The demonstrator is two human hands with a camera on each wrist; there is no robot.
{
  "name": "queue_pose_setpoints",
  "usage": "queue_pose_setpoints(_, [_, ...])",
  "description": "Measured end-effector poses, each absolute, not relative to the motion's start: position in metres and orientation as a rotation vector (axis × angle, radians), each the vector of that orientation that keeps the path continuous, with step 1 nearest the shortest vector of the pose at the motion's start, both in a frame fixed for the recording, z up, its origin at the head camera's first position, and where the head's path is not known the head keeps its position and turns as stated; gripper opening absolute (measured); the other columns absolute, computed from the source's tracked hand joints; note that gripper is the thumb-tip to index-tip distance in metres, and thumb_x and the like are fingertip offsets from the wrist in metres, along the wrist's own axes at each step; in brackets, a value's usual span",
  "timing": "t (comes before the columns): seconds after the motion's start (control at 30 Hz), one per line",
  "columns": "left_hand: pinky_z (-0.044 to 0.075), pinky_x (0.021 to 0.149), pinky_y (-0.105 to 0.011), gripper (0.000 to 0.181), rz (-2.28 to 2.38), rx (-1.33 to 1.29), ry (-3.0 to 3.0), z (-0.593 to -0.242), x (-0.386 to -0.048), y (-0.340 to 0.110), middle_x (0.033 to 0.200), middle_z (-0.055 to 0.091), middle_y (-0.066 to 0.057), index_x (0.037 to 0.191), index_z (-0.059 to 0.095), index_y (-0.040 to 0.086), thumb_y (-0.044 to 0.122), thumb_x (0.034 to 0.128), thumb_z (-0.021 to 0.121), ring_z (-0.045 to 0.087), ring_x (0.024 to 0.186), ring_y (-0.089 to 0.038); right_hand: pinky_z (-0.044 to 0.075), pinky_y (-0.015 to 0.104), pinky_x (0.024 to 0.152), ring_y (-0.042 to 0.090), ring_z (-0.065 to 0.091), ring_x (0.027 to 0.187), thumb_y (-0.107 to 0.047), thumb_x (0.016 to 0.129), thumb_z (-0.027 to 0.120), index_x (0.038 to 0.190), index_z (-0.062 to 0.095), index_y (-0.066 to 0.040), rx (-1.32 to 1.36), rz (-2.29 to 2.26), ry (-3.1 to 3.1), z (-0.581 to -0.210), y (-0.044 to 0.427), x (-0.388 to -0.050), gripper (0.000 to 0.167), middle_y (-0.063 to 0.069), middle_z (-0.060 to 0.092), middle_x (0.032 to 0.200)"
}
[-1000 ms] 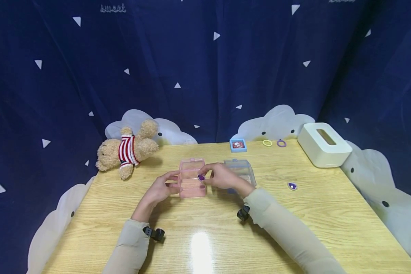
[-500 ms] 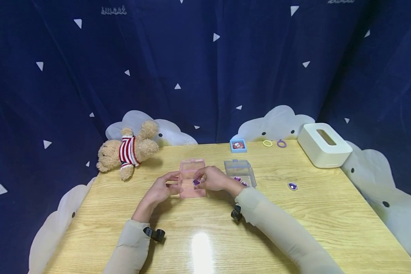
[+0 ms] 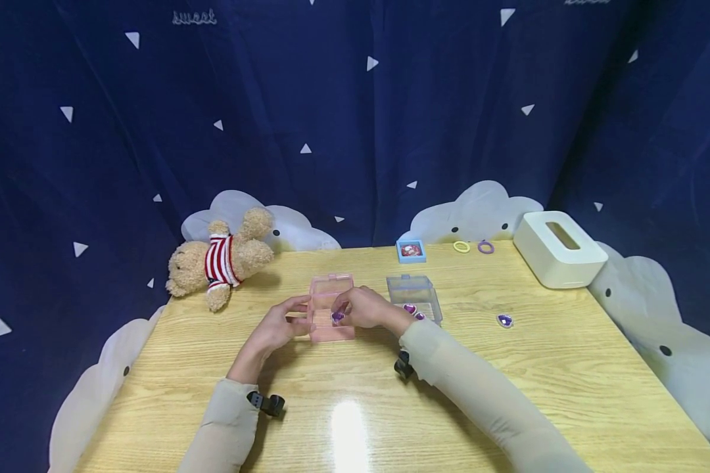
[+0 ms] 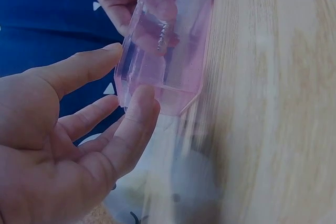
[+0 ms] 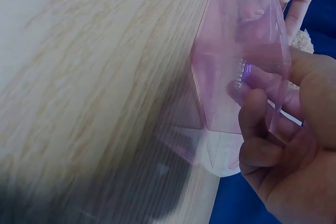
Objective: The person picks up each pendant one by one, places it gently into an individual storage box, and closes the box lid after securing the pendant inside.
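A transparent pink box [image 3: 332, 334] stands on the table, its lid raised at the back. My right hand [image 3: 363, 307] reaches into it and pinches a purple heart-shaped gem [image 3: 336, 318] with a sparkling rim. Through the pink wall the gem's beaded edge [image 5: 240, 75] shows between the fingertips in the right wrist view. The fingers of my left hand [image 3: 278, 325] are fairly straight and touch the box's left side, as the left wrist view also shows. Right of it, a clear bluish box [image 3: 411, 284] stands with its lid up, holding purple gems [image 3: 410, 308], partly hidden by my right wrist.
Another purple heart gem [image 3: 505, 320] lies on the table at right. Behind are a small blue-framed square [image 3: 411, 251], a yellow ring [image 3: 461, 247] and a purple ring [image 3: 486, 247]. A white tissue box [image 3: 559, 253] stands back right; a teddy bear [image 3: 220, 259] lies back left.
My right hand has moved left and down, carrying the purple gem from the pink box's right edge into it. The gems in the bluish box came into sight. My left hand stays put.
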State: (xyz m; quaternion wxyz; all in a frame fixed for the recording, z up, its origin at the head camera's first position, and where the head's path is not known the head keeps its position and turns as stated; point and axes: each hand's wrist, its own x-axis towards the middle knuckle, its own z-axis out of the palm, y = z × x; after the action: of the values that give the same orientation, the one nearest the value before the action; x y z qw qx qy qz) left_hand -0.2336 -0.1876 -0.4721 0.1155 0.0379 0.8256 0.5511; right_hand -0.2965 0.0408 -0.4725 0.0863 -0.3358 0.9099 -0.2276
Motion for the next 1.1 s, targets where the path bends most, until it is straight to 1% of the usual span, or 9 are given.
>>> queue_pose_setpoints(0.17, [0.056, 0.084, -0.031, 0.069, 1.610, 0.124, 2.419, -0.472, -0.234, -0.188, 0.137, 0.052, -0.025, 0.149, 0.043, 0.006, 0.003, 0.0874, 0.073, 0.063, 0.114, -0.034, 0.054, 0.028, 0.083, 0.009, 0.070, 0.087, -0.022, 0.082, 0.081, 0.102, 0.076, -0.020, -0.993, -0.680, 2.703, -0.471, 0.040, -0.297, 0.020, -0.007, 0.077, 0.094])
queue_pose_setpoints(0.3, [0.056, 0.085, -0.032, 0.069, 1.609, 0.126, 2.417, -0.472, -0.234, -0.188, 0.137, 0.052, -0.025, 0.150, 0.043, 0.006, 0.004, 0.0875, 0.073, 0.063, 0.115, -0.034, 0.054, 0.027, 0.083, 0.009, 0.070, 0.087, -0.022, 0.083, 0.081, 0.102, 0.076, -0.018, -0.991, -0.679, 2.704, -0.471, 0.040, -0.297, 0.021, -0.006, 0.077, 0.094])
queue_pose_setpoints(0.47, [0.055, 0.086, -0.032, 0.069, 1.622, 0.114, 2.410, -0.473, -0.234, -0.188, 0.137, 0.052, -0.025, 0.149, 0.044, 0.006, 0.002, 0.0873, 0.073, 0.064, 0.115, -0.034, 0.054, 0.029, 0.083, 0.012, 0.071, 0.088, -0.021, 0.082, 0.082, 0.104, 0.076, -0.013, -0.995, -0.724, 2.690, -0.471, 0.040, -0.296, 0.024, -0.002, 0.077, 0.095])
queue_pose_setpoints(0.73, [0.055, 0.083, -0.030, 0.067, 1.639, 0.104, 2.395, -0.474, -0.235, -0.187, 0.137, 0.052, -0.026, 0.149, 0.044, 0.006, 0.001, 0.0886, 0.071, 0.064, 0.113, -0.033, 0.055, 0.032, 0.086, 0.013, 0.072, 0.090, -0.022, 0.083, 0.081, 0.109, 0.075, -0.012, -0.982, -0.790, 2.663, -0.470, 0.044, -0.295, 0.029, 0.000, 0.076, 0.101])
queue_pose_setpoints(0.83, [0.055, 0.083, -0.030, 0.067, 1.636, 0.109, 2.397, -0.474, -0.236, -0.187, 0.137, 0.052, -0.026, 0.149, 0.044, 0.006, 0.001, 0.0886, 0.071, 0.064, 0.113, -0.033, 0.055, 0.033, 0.086, 0.013, 0.072, 0.089, -0.022, 0.083, 0.080, 0.111, 0.074, -0.011, -0.969, -0.841, 2.654, -0.468, 0.046, -0.294, 0.031, 0.002, 0.076, 0.102])
queue_pose_setpoints(0.9, [0.055, 0.084, -0.030, 0.067, 1.632, 0.107, 2.405, -0.473, -0.235, -0.187, 0.137, 0.052, -0.026, 0.149, 0.044, 0.006, 0.001, 0.0882, 0.072, 0.064, 0.114, -0.034, 0.054, 0.031, 0.083, 0.012, 0.070, 0.088, -0.021, 0.082, 0.079, 0.111, 0.074, -0.011, -0.969, -0.871, 2.656, -0.467, 0.048, -0.295, 0.031, 0.001, 0.076, 0.101])
queue_pose_setpoints(1.0, [0.055, 0.084, -0.031, 0.067, 1.627, 0.104, 2.410, -0.472, -0.234, -0.187, 0.136, 0.053, -0.025, 0.149, 0.045, 0.006, 0.003, 0.0875, 0.073, 0.064, 0.113, -0.034, 0.052, 0.030, 0.082, 0.016, 0.069, 0.092, -0.019, 0.083, 0.077, 0.111, 0.074, -0.010, -0.987, -0.928, 2.637, -0.464, 0.053, -0.295, 0.030, 0.003, 0.076, 0.102])
queue_pose_setpoints(1.1, [0.055, 0.083, -0.031, 0.068, 1.626, 0.104, 2.408, -0.470, -0.233, -0.187, 0.135, 0.053, -0.025, 0.149, 0.044, 0.006, 0.003, 0.0877, 0.073, 0.064, 0.113, -0.033, 0.051, 0.029, 0.081, 0.023, 0.069, 0.099, -0.018, 0.085, 0.076, 0.112, 0.073, -0.008, -1.004, -0.982, 2.610, -0.461, 0.058, -0.294, 0.029, 0.005, 0.075, 0.104])
